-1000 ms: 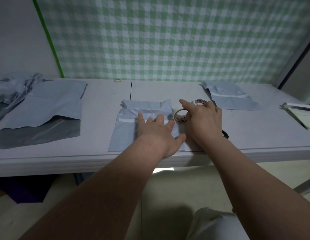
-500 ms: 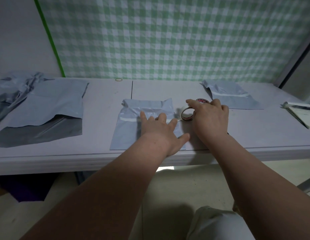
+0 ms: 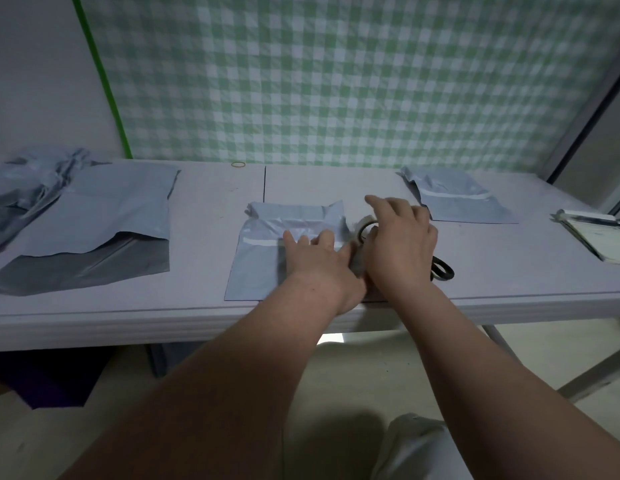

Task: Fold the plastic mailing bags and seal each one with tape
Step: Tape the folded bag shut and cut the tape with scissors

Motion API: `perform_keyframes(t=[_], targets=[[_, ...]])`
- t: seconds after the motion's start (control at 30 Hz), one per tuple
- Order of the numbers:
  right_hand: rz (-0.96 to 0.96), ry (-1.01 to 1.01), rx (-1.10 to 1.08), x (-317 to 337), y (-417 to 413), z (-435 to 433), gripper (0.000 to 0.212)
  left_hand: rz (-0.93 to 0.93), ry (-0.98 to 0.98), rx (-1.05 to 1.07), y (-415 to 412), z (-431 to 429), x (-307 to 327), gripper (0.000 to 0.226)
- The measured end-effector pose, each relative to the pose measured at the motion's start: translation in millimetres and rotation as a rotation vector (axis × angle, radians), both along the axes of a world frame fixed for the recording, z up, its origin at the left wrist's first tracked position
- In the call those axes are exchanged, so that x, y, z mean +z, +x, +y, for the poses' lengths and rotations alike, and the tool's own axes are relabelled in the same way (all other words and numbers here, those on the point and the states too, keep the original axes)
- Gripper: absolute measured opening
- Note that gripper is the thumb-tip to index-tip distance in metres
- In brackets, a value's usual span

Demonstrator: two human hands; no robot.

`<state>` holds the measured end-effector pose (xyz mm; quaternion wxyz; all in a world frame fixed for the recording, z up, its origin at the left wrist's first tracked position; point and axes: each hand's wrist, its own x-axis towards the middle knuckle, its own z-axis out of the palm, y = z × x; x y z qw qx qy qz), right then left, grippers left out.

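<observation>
While the left hand lies flat with straight fingers on the folded mailing bag, pressing its turned-down flap to the table, the right hand grips the tape roll just off the bag's right edge, its forefinger lifted and the other fingers curled over the roll. Over the last second the roll has travelled a little to the right, from touching the bag's edge to standing just beside it. The right hand has also closed in on the left, so that the two now touch. The left hand has barely moved from its place on the flap.

A pale strip runs across the flap to the left of the pressing fingers. The hands hide whether it carries on to the roll, and the roll itself is blurred.

The shift suggests that tape has been drawn across the fold and that this bag is close to sealed, with the strip probably yet to be parted from the roll. The scissors lie beside the right wrist, within easy reach. One sealed bag rests further right, and the unfolded bags wait at the left, so most of the job appears to remain.
</observation>
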<state>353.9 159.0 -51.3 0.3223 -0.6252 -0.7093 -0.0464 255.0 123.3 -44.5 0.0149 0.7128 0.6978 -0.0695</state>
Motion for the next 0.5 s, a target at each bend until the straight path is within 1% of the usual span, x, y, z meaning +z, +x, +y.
perform_keyframes(t=[0.07, 0.2, 0.27, 0.33, 0.5], targets=[[0.0, 0.05, 0.07, -4, -4, -4, 0.049, -0.021, 0.004, -0.004, -1, -2, -1, 0.061], [-0.067, -0.064, 0.135, -11, -1, -5, 0.034, -0.107, 0.037, -0.011, -8, -5, -3, 0.055], [-0.087, -0.077, 0.142, -14, -1, -6, 0.027, -0.124, 0.045, -0.006, -12, -5, -4, 0.054], [-0.109, -0.083, 0.139, -16, -2, -8, 0.025, -0.112, 0.049, 0.002, -12, -6, -5, 0.054], [-0.163, -0.111, 0.091, -16, -3, -9, 0.028, -0.115, 0.067, 0.047, -13, -12, -9, 0.058]])
